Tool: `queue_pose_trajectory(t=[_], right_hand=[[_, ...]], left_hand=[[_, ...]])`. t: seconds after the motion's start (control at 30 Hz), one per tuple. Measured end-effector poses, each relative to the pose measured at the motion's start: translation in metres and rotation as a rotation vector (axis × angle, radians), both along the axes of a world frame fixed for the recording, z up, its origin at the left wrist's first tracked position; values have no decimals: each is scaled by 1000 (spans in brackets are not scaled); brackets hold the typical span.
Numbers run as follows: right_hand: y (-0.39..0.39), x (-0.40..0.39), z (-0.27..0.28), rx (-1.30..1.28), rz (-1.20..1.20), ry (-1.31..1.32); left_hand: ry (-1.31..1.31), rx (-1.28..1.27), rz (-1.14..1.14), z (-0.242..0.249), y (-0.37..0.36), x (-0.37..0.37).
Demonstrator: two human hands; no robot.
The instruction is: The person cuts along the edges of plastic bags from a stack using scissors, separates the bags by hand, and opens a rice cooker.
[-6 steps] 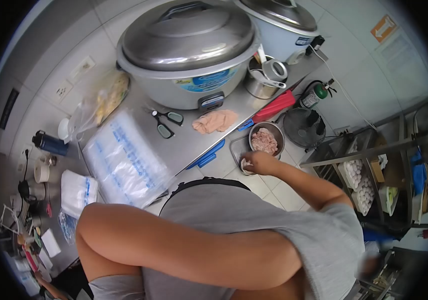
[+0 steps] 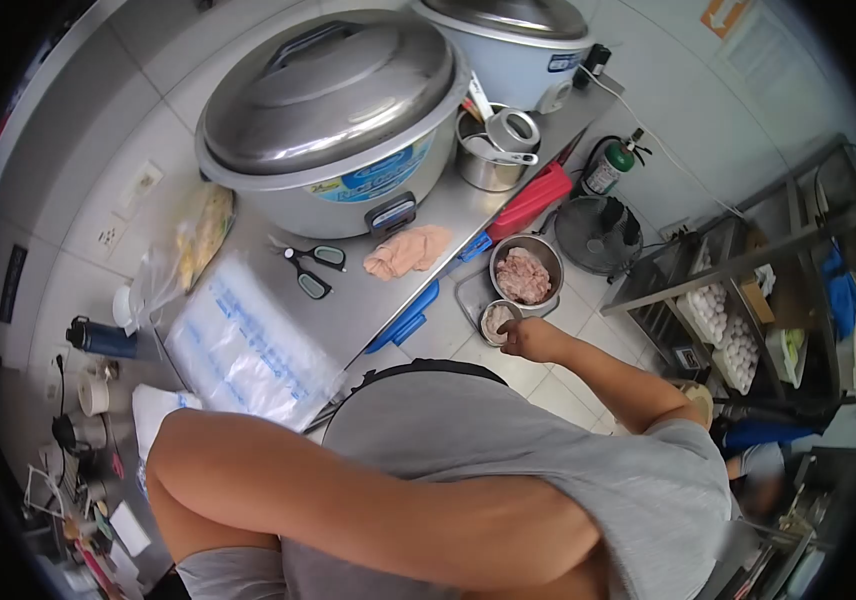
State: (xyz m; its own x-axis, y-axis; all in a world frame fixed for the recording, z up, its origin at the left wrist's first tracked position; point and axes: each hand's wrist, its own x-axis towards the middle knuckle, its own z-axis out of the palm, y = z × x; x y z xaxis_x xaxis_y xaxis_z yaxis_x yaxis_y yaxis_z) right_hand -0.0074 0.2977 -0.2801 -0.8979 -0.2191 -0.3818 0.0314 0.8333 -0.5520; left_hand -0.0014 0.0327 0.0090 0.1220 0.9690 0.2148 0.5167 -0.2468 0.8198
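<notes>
My right hand [image 2: 536, 341] is closed at the near rim of a small metal bowl [image 2: 489, 338], fingers together against its edge. Pale, lumpy contents [image 2: 498, 320] show inside the bowl. Just beyond it stands a larger metal bowl [image 2: 555, 258] with pinkish raw meat [image 2: 523, 277] in it. Both bowls are by a grey flat tray-like thing [image 2: 470, 292], low beside the counter. My left forearm [image 2: 378, 490] crosses in front of my body, and the left hand is hidden.
The steel counter [image 2: 348, 302] holds a big rice cooker [image 2: 338, 120], scissors [image 2: 313, 262], a crumpled pinkish cloth [image 2: 410, 250] and stacked clear plastic bags [image 2: 248, 335]. Shelves with egg trays [image 2: 733, 350] stand at right. A round black fan-like thing [image 2: 596, 235] sits near the wall.
My right hand has drawn back from over the small bowl to its near rim, uncovering the pale contents. The whole view has shifted slightly.
</notes>
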Motion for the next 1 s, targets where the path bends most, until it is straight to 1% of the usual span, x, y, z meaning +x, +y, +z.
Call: queue_pose_trajectory(t=[0.1,0.17,0.27,0.37,0.47,0.5,0.57,0.7,0.73,0.83,0.87,1.0], right_hand=[[1,6,-8,-9,-11,24],[1,11,-5,-26,-80,3],[2,17,-2,-42,-111,-56],[-2,10,-3,-57,-106,-86],[-5,2,-1,-69,-88,-113],[-7,-1,0,-73,-76,-125],[-16,-11,-4,-36,31,-77],[-43,-38,-22,-6,239,-77],[-50,-44,-19,-54,279,-71],[-69,-65,2,-89,256,-88],[-75,-69,11,-129,219,-105],[-89,-78,26,-152,279,-157]], left_hand=[[-98,-38,-119,13,20,0],[-169,-71,-186,17,26,-5],[-245,-98,-172,19,17,-22],[-260,-338,-76,16,-12,-18],[298,-71,-302,23,-14,-11],[153,-178,-255,26,-10,-7],[-149,-377,-154,32,10,2],[55,-347,-283,9,45,14],[93,-338,-311,2,52,14],[120,-302,-221,5,32,9],[123,-288,-170,7,16,7],[185,-289,71,32,-68,7]])
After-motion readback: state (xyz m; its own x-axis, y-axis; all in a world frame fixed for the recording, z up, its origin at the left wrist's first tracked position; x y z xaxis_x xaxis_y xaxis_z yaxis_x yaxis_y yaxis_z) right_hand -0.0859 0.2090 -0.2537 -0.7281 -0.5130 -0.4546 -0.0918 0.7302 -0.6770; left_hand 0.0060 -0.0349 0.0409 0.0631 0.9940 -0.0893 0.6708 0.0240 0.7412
